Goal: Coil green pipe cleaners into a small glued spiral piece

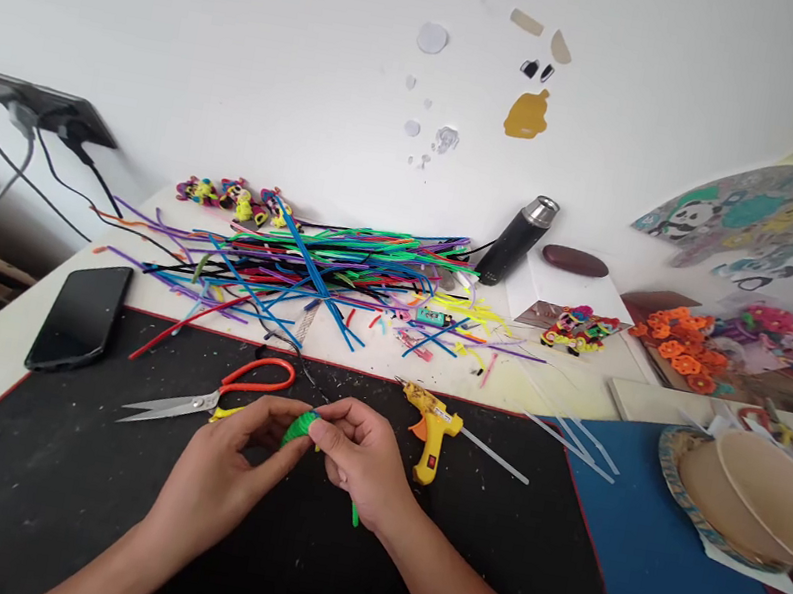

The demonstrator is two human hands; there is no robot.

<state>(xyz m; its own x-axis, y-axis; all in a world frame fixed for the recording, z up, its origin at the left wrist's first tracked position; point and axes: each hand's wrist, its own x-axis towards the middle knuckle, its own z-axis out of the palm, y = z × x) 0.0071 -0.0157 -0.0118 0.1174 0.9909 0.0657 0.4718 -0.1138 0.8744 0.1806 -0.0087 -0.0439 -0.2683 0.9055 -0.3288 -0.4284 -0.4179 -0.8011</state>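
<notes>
Between my two hands is a green pipe cleaner, wound into a small coiled piece. My left hand pinches the coil from the left with thumb and forefinger. Closed on its right side is my right hand, and a loose green end hangs below those fingers. Orange-handled scissors lie partly open on the black mat, just beyond my left hand. A yellow glue gun rests to the right of my right hand, with a clear glue stick in its back end.
Many colored pipe cleaners are heaped along the wall. A phone lies at left. A black thermos stands behind, near small pipe-cleaner figures. Loose glue sticks and a round tray are at right.
</notes>
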